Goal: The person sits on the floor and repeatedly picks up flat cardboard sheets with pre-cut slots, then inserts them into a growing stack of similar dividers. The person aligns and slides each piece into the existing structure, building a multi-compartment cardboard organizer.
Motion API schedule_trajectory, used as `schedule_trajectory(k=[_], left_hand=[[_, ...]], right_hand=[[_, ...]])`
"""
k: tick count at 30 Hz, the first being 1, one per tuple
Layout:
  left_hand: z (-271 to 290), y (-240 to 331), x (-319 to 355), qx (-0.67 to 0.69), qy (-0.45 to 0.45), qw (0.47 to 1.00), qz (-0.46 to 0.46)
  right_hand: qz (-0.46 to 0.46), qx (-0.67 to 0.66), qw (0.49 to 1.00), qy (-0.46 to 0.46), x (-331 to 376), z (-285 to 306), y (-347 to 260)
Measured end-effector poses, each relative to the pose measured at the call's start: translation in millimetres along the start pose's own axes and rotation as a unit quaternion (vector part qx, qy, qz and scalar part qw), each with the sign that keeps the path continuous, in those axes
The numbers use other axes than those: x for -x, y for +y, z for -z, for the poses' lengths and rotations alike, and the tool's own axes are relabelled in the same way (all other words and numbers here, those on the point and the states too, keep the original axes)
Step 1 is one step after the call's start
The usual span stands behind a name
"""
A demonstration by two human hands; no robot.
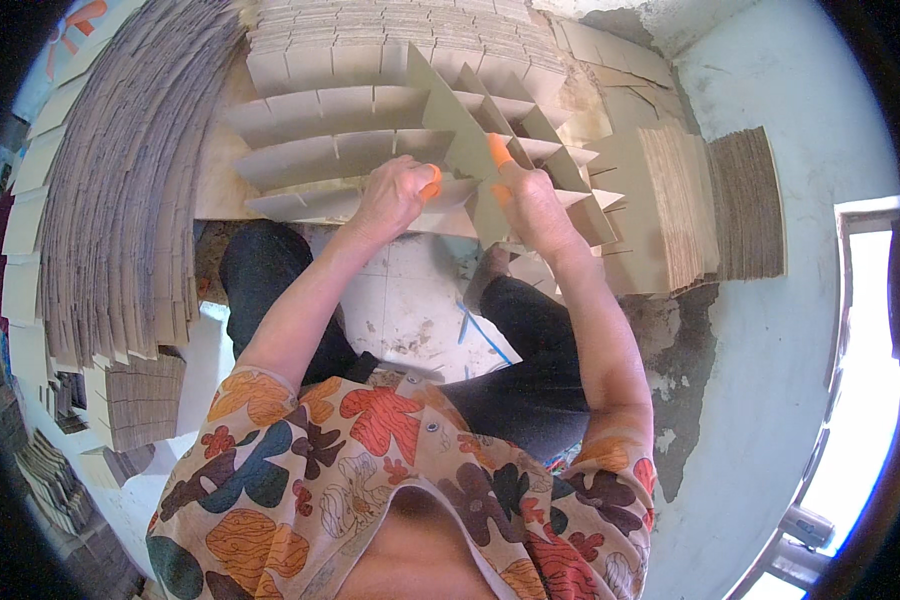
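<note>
Several long cardboard strips (335, 155) with slots stand on edge in front of me, joined crosswise into a divider grid (550, 125) on the right. One crosswise strip (453, 115) slants up from the others. My right hand (532, 200) is closed on this slanted strip near its lower part, an orange cover on one finger. My left hand (398, 195) is closed above the nearest long strip (305, 205), also with an orange finger cover. What its fingers hold, if anything, is hidden.
A tall, long stack of cardboard strips (120, 190) fills the left. More stacks stand at the back (390, 40) and beside the wall on the right (670, 205). A blue strap (485, 335) lies on the tiled floor (400, 300) between my legs.
</note>
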State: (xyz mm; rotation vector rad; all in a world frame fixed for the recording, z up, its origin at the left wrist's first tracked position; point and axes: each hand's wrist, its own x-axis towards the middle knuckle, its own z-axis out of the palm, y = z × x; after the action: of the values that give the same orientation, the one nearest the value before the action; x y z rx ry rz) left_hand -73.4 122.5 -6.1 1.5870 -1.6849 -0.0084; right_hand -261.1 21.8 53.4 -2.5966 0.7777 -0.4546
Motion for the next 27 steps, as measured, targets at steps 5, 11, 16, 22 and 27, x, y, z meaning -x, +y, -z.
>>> schedule_trajectory(k=[5,11,16,22,27], left_hand=[[-5.4,-3.8,1.4,0.005,0.013,1.000,0.007],[-7.5,-7.6,5.7,-0.016,-0.012,1.000,0.019],[-2.9,-1.0,4.5,-0.008,-0.016,1.000,0.023],[1.9,13.3,5.1,0.012,-0.044,0.998,0.039],[3.3,14.9,5.1,0.016,-0.063,0.997,0.029]], right_hand=[[-0.007,0.086,0.995,-0.047,-7.2,12.3,-12.5],[0.032,0.146,0.987,-0.050,3.3,4.7,-27.2],[0.055,0.107,0.992,-0.039,8.6,9.1,-12.1],[0.045,0.149,0.987,-0.047,27.7,-0.4,-12.2],[0.026,0.076,0.997,-0.018,48.1,3.7,-1.7]])
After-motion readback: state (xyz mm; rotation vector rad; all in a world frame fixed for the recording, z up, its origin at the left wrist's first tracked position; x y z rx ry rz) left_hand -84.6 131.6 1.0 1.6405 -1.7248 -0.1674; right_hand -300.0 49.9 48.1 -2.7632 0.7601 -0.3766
